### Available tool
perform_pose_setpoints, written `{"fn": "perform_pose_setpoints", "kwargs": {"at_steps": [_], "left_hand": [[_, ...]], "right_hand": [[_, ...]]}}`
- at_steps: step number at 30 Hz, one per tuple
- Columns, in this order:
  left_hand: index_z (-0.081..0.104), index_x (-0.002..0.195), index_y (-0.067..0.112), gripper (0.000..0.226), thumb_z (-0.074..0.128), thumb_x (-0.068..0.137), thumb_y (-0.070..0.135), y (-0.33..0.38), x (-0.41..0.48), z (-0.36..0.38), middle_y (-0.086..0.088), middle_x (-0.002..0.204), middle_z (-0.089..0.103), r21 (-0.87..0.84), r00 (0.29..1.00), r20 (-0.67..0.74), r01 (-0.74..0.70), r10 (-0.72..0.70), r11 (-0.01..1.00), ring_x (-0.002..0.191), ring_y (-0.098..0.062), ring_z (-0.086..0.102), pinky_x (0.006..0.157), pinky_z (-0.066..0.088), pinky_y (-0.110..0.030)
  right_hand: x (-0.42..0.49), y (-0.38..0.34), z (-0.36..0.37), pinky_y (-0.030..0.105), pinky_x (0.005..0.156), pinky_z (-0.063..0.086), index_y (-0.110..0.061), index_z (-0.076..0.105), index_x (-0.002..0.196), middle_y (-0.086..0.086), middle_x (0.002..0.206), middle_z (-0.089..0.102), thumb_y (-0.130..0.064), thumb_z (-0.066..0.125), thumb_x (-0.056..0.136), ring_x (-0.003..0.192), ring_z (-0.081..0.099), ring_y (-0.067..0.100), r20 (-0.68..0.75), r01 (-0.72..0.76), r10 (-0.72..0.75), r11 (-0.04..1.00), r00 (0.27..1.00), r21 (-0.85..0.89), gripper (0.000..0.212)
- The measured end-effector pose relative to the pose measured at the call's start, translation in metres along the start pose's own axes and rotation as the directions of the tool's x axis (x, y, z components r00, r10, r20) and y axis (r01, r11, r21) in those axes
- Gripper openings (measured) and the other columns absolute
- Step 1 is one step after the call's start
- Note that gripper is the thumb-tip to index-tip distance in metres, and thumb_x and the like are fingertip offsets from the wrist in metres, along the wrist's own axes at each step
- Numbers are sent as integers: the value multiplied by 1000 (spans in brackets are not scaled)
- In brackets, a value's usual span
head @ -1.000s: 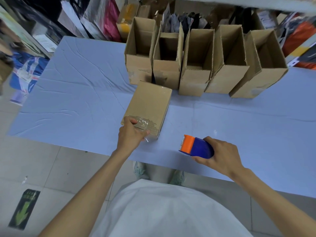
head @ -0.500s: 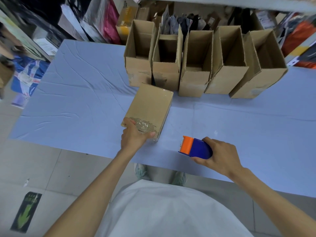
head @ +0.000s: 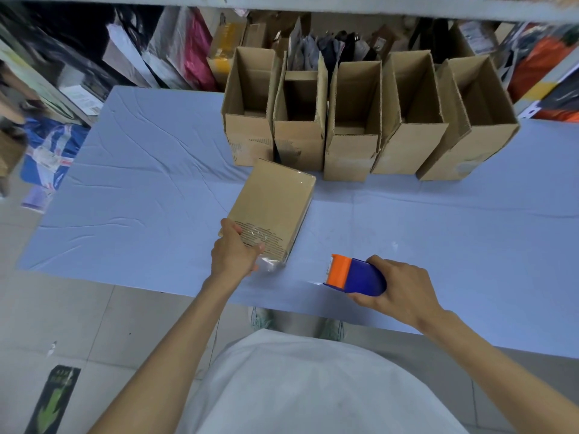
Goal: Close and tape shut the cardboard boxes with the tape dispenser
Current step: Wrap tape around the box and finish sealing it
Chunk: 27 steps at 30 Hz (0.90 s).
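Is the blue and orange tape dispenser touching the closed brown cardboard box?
Apart. The head view shows bare blue table cover between the blue and orange tape dispenser and the closed brown cardboard box.

**Soft overhead light, bowed edges**

Bright, diffuse light falls from above. The table (head: pixel 141 189) cloth is evenly lit, with only faint shadows under the open boxes (head: pixel 354 158), whose insides go dim. Clear tape on the closed box (head: pixel 275 202) catches a small glare (at its near end). The tape dispenser (head: pixel 360 277) looks crisp. Shelf clutter (head: pixel 47 98) at the left edge smears, and wide-angle curvature bows the borders.
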<state>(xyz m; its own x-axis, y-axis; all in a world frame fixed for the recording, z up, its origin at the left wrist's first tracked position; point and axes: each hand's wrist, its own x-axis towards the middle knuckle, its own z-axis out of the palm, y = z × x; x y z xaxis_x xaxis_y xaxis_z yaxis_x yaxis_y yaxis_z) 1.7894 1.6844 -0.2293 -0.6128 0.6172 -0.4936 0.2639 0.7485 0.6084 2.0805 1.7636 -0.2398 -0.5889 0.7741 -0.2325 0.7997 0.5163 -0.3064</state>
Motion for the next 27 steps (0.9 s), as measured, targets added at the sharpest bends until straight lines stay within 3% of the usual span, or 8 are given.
{"fn": "perform_pose_setpoints", "kwargs": {"at_steps": [3,6,9,11,13,16,21,27], "left_hand": [[35,107,14,55,76,80,39,3,2,-11,-7,107,59,151,999,45,3,-9,989,69,-31,70,64,59,-40],[40,113,10,69,70,76,60,6,8,-23,-11,112,60,458,998,38,20,-42,889,95,-36,64,82,52,-40],[40,123,7,77,66,77,63,18,12,-21,-18,124,53,581,997,-27,-40,68,813,112,-38,51,77,38,-37],[28,138,8,99,69,71,68,32,15,-9,-21,138,35,524,994,-20,-80,106,848,125,-40,35,87,38,-45],[7,150,14,125,69,62,76,47,19,9,-21,153,7,502,998,22,-57,53,863,140,-44,10,105,26,-59],[-15,152,22,138,67,57,81,59,23,30,-16,157,-21,529,998,62,-8,-29,849,143,-49,-7,108,8,-70],[-1,150,27,127,67,53,73,56,27,27,-11,151,5,440,999,43,-24,5,898,128,-40,27,99,33,-54],[9,155,30,127,61,48,75,46,32,-1,-5,148,27,-84,942,317,-84,106,993,132,-26,39,110,33,-40]], "right_hand": [[-3,-1,-1,25,56,40,-31,56,95,-13,77,64,-72,61,67,66,55,12,15,-21,21,1000,1000,12,51],[-7,-2,-1,26,58,41,-30,56,94,-12,77,64,-73,61,66,67,56,13,25,-37,38,999,999,-2,52],[-9,-1,-2,26,59,43,-28,55,93,-11,77,64,-72,61,67,69,58,14,36,-57,57,998,998,-22,51],[-8,0,-3,27,60,44,-27,55,93,-11,78,64,-72,61,67,70,59,15,47,-65,67,997,997,-30,52],[-8,1,-4,26,57,41,-27,54,92,-11,77,63,-72,60,67,68,57,14,53,-65,67,997,996,-39,52],[-7,3,-9,25,54,38,-27,53,92,-11,76,62,-72,59,66,64,53,13,60,-63,66,997,996,-55,52],[-5,6,-27,21,52,31,-32,53,96,-16,73,57,-73,64,63,63,48,12,82,-36,37,999,996,-11,54],[-1,0,-68,19,49,30,-37,49,86,-19,62,54,-81,59,56,54,47,4,-9,48,-47,998,999,41,55]]}}
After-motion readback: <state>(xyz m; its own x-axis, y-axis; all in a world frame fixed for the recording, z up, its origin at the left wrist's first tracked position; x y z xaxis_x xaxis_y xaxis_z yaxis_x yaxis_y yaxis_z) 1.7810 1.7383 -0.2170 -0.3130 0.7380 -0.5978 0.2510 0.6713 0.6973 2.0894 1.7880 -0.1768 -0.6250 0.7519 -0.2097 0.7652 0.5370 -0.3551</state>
